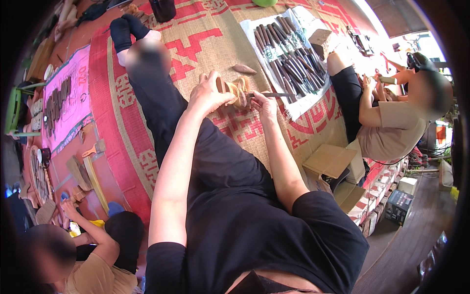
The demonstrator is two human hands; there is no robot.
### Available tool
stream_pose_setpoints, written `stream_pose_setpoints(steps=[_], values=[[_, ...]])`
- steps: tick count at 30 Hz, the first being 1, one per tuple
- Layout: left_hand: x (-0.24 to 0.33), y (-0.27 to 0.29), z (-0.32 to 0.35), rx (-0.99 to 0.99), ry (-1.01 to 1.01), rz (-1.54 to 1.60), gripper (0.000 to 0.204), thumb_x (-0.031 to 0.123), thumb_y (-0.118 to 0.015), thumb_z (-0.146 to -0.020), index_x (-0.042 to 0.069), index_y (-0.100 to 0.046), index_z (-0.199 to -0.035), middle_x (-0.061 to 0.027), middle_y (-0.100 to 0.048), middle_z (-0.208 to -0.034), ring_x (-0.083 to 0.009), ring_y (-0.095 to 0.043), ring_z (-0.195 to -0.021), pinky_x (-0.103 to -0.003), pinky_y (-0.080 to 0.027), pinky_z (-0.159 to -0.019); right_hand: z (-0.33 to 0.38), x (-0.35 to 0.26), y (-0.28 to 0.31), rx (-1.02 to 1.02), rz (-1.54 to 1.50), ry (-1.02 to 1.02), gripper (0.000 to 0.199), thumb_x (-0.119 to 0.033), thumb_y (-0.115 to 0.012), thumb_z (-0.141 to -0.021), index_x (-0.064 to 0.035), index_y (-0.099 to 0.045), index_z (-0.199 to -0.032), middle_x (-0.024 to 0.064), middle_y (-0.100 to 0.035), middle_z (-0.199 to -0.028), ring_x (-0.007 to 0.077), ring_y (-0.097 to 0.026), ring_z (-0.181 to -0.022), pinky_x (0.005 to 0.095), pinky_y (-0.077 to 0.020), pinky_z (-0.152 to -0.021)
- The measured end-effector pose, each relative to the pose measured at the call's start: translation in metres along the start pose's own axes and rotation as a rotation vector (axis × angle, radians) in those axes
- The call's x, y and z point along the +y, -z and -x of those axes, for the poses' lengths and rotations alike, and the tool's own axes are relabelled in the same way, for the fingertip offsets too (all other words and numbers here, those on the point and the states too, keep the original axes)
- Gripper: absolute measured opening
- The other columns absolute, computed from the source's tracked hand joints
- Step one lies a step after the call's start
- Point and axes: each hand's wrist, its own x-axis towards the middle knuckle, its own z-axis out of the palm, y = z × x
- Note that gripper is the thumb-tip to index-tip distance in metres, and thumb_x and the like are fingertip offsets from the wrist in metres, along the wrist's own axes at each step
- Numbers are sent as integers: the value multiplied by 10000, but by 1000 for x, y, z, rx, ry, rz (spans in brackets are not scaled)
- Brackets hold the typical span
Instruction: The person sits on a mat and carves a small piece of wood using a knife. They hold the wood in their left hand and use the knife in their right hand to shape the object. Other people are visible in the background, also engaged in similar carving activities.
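Note:
Out over the woven mat, my left hand (207,96) is wrapped round a small carved wooden piece (239,94), yellowish and brown; its exact shape is partly hidden by my fingers. My right hand (265,106) pinches a slim dark carving tool (278,94), whose one end points at the wooden piece and whose other end sticks out to the right. The tool's tip is too small to make out. Just beyond my hands lies a brown pointed oval piece of wood (244,69) on the mat.
A white cloth (249,30) bears rows of dark-handled carving tools (289,51), with a wooden block (320,41) beside it. Co-workers sit at right (394,122) and lower left (98,259). An open cardboard box (330,160) stands by my right elbow; a pink cloth (73,93) with tools lies left.

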Motion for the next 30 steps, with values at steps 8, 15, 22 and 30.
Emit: stream_pose_setpoints(steps=[8,15,22,30], values=[[3,0,-1,16,-9,7,782,453,-766,-650,95,-443,-1266,-204,-492,-1193,-380,-574,-1089,-442,-473,-915,-18,-1,19,167,-104,-59,122,-42,-666,-827,-40,-550,-863,132,-669,-822,216,-689,-708,322,-587,-609],[0,-2,0,28,-2,13,779,453,-765,-653,99,-441,-1267,-213,-489,-1192,-390,-573,-1086,-444,-473,-916,0,0,0,-28,36,9,130,-54,-694,-813,-49,-568,-845,102,-670,-823,197,-665,-674,286,-552,-573],[-3,0,2,52,-10,-4,739,440,-764,-659,100,-449,-1235,-213,-493,-1177,-387,-579,-1068,-438,-479,-904,-7,-2,10,131,-81,-7,148,-46,-675,-821,-32,-538,-877,129,-666,-855,239,-684,-723,349,-590,-607],[-12,-15,-10,76,-99,74,670,423,-773,-646,76,-494,-1147,-210,-521,-1140,-378,-570,-1053,-454,-476,-887,3,9,1,27,164,32,178,-166,-723,-782,-30,-702,-896,63,-679,-815,116,-581,-641,248,-446,-599]])
